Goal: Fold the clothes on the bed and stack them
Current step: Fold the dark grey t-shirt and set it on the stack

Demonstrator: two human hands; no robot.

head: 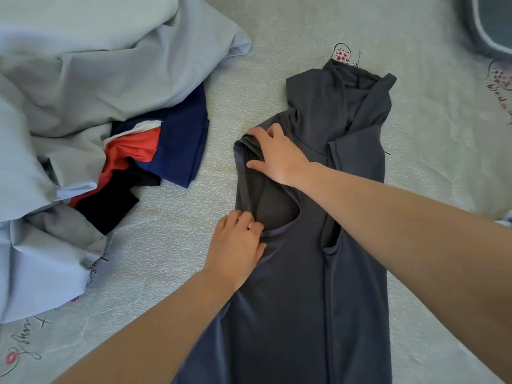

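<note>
While you flatten it: the shirt (pixel 302 273) lies lengthways on the bed (pixel 277 29), partly folded, its neck opening between your two hands.
Left hand (pixel 238 245): your fingers are loosely bent and press down on the neckline edge; the fingertips sit right at the seam, and I cannot tell whether they pinch it.
Right hand (pixel 277 153): your fingers are spread flat and press the shoulder fold, thumb toward the neck opening; nothing is gripped.
Feel: you should find the cloth thin, soft and light, a limp knit that drapes and creeps rather than holding a crease, so I judge it needs a palm on it while you fold.
Hold: you can best take it at the doubled neckline seam under your left fingertips and the shoulder edge under your right, where the layers are thickest.
Risk: the folded sleeve beyond your right fingers may slide open if you lift fast.
Pile (pixel 144 162): unfolded clothes lie well left of your fingers, half under a sheet (pixel 83 65).
</note>
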